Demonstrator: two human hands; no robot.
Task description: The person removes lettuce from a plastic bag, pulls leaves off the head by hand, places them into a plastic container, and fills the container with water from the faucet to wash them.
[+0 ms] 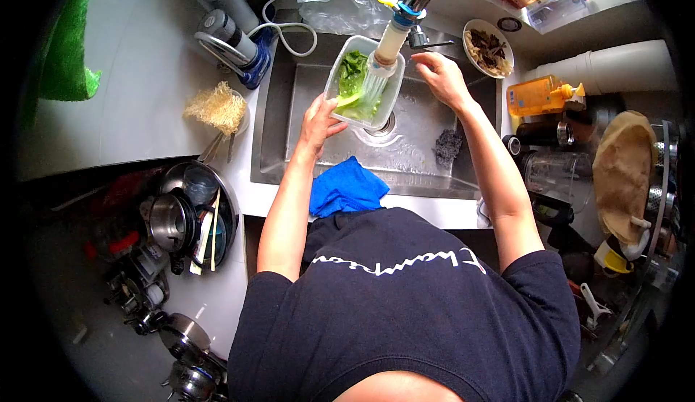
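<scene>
Under the tap (392, 42) is a clear plastic container (397, 92) with green leafy vegetables (352, 76) inside, tilted slightly over the steel sink (289, 112). Water streams from the tap's nozzle into it. My left hand (316, 123) grips the container at its lower left edge, fingers partly hidden by the wall. To the right of the container, my right hand (440, 78) hovers just below the tap's lever (434, 44). Its fingers are loosely bent and nothing shows in them; the thumb is hidden.
A dark scourer (448, 146) lies in the sink's right side. On the front edge rests a blue cloth (347, 187). A bowl of dark and pale pieces (489, 47) and an orange soap bottle (536, 96) stand right; a loofah (216, 109) and pots (170, 221) are left.
</scene>
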